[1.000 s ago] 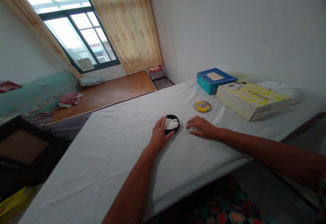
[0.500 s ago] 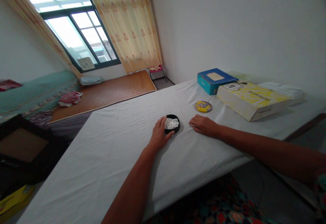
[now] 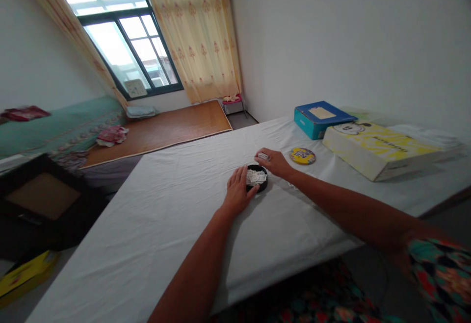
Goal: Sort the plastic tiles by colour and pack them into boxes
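A round black dish [image 3: 263, 186] holds a heap of small white pieces [image 3: 254, 177] on the white-covered table. My left hand [image 3: 239, 190] is curved around the dish's near left side, fingers along one edge and thumb at the lower edge. Just beyond the dish, my right hand [image 3: 274, 161] pinches a small flat white piece [image 3: 263, 156] between thumb and fingers. What the piece is exactly is too small to tell. Beneath my right forearm, another bit of white [image 3: 292, 186] lies on the cloth, partly hidden.
Right of my right hand lies a round yellow lid-like disc [image 3: 302, 156]. Behind it stand a blue box [image 3: 322, 117] and a yellow-and-white box [image 3: 379, 149] by the wall. A dark cabinet [image 3: 44, 200] is on the left; a low brown bed [image 3: 165, 132] lies beyond the table.
My right hand has moved left and away from me, from the cloth beside the dish to its far edge, with a white piece showing in its fingers. My left hand stays at the dish.
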The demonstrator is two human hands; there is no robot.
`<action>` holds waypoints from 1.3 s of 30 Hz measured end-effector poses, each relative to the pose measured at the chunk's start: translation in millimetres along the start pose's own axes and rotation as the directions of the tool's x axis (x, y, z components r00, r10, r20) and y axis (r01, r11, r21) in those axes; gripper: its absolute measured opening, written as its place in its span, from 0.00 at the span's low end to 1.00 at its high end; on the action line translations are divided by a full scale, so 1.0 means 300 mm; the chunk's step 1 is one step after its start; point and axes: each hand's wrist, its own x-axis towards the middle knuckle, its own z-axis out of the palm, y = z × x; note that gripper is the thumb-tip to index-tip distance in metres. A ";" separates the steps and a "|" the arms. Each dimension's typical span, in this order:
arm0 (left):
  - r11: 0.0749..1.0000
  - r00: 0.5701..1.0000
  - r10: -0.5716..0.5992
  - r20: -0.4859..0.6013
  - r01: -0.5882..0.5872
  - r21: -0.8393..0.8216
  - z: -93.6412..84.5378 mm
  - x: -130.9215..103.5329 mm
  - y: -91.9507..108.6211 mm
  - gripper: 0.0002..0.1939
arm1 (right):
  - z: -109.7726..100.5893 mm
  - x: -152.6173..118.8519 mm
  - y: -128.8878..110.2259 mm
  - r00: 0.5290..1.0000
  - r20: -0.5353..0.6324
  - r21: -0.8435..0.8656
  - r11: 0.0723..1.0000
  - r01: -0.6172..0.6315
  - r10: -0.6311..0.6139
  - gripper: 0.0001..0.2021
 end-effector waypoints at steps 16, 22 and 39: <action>0.999 0.998 0.032 0.055 -0.033 0.012 -0.001 0.001 -0.014 0.30 | 0.005 -0.072 0.003 0.957 0.248 -0.043 0.985 0.165 -0.150 0.11; 1.000 1.000 0.010 0.019 -0.010 -0.021 -0.002 -0.001 -0.019 0.31 | -0.178 -0.094 0.088 0.990 0.136 -0.185 0.983 -0.018 0.044 0.17; 0.998 0.998 0.038 -0.050 -0.040 -0.039 0.003 0.011 -0.025 0.26 | -0.184 -0.262 0.193 0.919 0.383 -0.338 0.940 0.044 0.095 0.17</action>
